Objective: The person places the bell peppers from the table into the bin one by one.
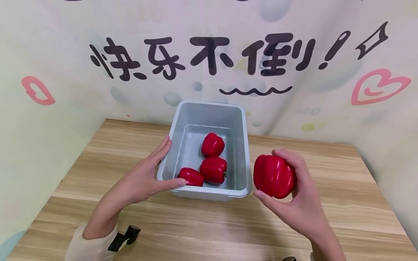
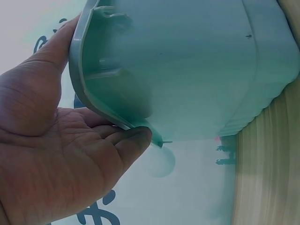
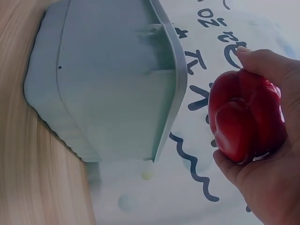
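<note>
A red bell pepper (image 1: pixel 275 176) is in my right hand (image 1: pixel 305 197), held in the air just right of the grey plastic bin (image 1: pixel 247 159). Thumb and fingers wrap round the pepper's sides; the right wrist view shows its lobed end facing the bin. My left hand (image 1: pixel 140 181) grips the bin's near left corner. Its thumb lies over the near rim, and in the left wrist view its fingers (image 2: pixel 133 140) curl against the underside of the lip. Inside the bin lie three more red peppers: one farther back (image 1: pixel 213 145), one in the middle (image 1: pixel 213 170), one at the near left (image 1: pixel 191 177), partly hidden by the rim.
The bin stands on a wood-grain table (image 1: pixel 209 232), close to its back edge. Behind the table hangs a pale printed cloth (image 1: pixel 202 83) with dark lettering and pink hearts. A black wrist strap device (image 1: pixel 125 238) sits on the left sleeve.
</note>
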Tool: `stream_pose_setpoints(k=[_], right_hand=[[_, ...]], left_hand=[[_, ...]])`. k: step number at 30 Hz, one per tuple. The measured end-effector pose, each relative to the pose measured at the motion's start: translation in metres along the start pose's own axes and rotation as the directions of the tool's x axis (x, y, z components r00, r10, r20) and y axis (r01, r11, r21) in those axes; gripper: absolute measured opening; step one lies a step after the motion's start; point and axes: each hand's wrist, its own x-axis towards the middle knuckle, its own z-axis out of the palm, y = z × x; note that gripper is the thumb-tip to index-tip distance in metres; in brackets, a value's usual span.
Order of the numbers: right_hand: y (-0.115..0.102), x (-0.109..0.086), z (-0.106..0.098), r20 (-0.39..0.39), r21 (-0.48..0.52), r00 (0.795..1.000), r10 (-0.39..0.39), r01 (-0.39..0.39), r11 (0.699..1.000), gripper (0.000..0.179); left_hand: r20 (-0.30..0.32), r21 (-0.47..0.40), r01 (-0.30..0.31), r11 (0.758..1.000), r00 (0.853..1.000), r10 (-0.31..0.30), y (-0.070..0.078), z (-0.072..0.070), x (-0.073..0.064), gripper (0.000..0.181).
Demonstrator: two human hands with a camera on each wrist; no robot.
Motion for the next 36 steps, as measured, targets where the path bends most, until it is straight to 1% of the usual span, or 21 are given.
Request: stream_pose_setpoints(k=[4, 9, 12, 16, 23, 30, 36], right_hand=[[0.0, -0.001, 0.004, 0.02, 0.016, 0.998, -0.058, 0.058, 0.998, 0.11], [0.0, -0.003, 0.007, 0.043, 0.012, 0.992, -0.12, 0.12, 0.993, 0.111], [-0.002, -0.003, 0.009, 0.057, -0.002, 0.99, -0.127, 0.127, 0.992, 0.111], [-0.003, -0.005, 0.011, 0.079, -0.019, 0.99, -0.116, 0.118, 0.993, 0.111], [-0.005, -0.006, 0.017, 0.095, -0.045, 0.987, -0.128, 0.133, 0.99, 0.109], [-0.005, -0.004, 0.021, 0.104, -0.068, 0.981, -0.167, 0.174, 0.982, 0.107], [-0.006, -0.004, 0.023, 0.106, -0.08, 0.978, -0.18, 0.189, 0.979, 0.107]], left_hand=[[0.001, -0.004, 0.003, 1.0, 1.0, -0.003, 0.0, 0.0, -0.001, 0.119], [0.0, -0.005, 0.006, 1.0, 1.0, -0.006, 0.001, -0.001, -0.001, 0.119], [0.001, -0.006, 0.005, 1.0, 1.0, -0.005, 0.0, -0.001, -0.001, 0.119], [0.001, -0.012, 0.0, 1.0, 1.0, 0.0, 0.0, 0.0, 0.0, 0.119], [0.003, -0.018, -0.004, 1.0, 1.0, 0.004, -0.001, 0.0, 0.0, 0.119], [0.003, -0.013, -0.004, 1.0, 1.0, 0.004, -0.001, 0.0, 0.001, 0.119], [0.002, -0.013, -0.009, 1.0, 1.0, 0.009, -0.001, 0.0, 0.001, 0.118]])
